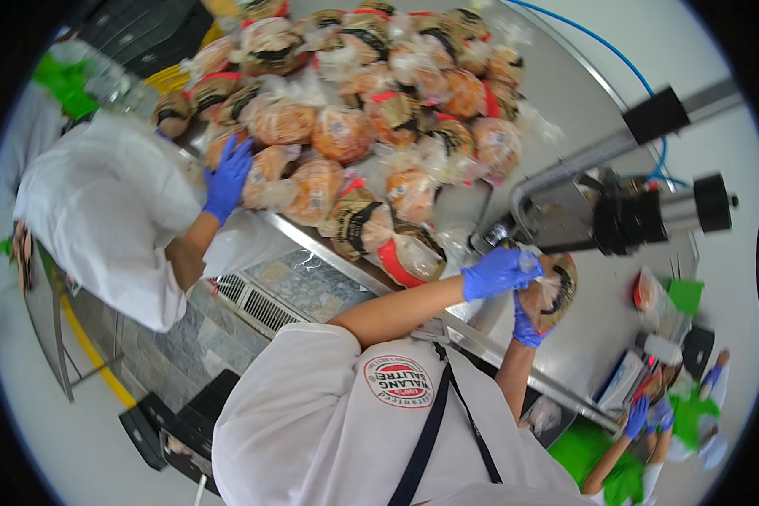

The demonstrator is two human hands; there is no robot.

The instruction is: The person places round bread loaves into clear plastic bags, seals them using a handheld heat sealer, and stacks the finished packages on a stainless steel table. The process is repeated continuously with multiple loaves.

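Observation:
In front of me at the table edge is a bagged ham (557,295) in clear plastic with a brown, black-printed wrap. My left hand (499,273), in a blue glove, is closed around the gathered plastic at the bag's neck. Below it, my right hand (527,327), also gloved, supports the ham from the near side, its fingers partly hidden by the pack. Just beyond my hands stands a metal clipping machine (628,221) with black fittings and a slanted arm, close to the bag's neck.
Many bagged hams (343,135) crowd the steel table (565,93) to the left and far side. A co-worker's gloved hand (226,179) touches packs there. A blue hose (599,44) runs behind the machine. At the right, other people work beside a scale-like device (622,377).

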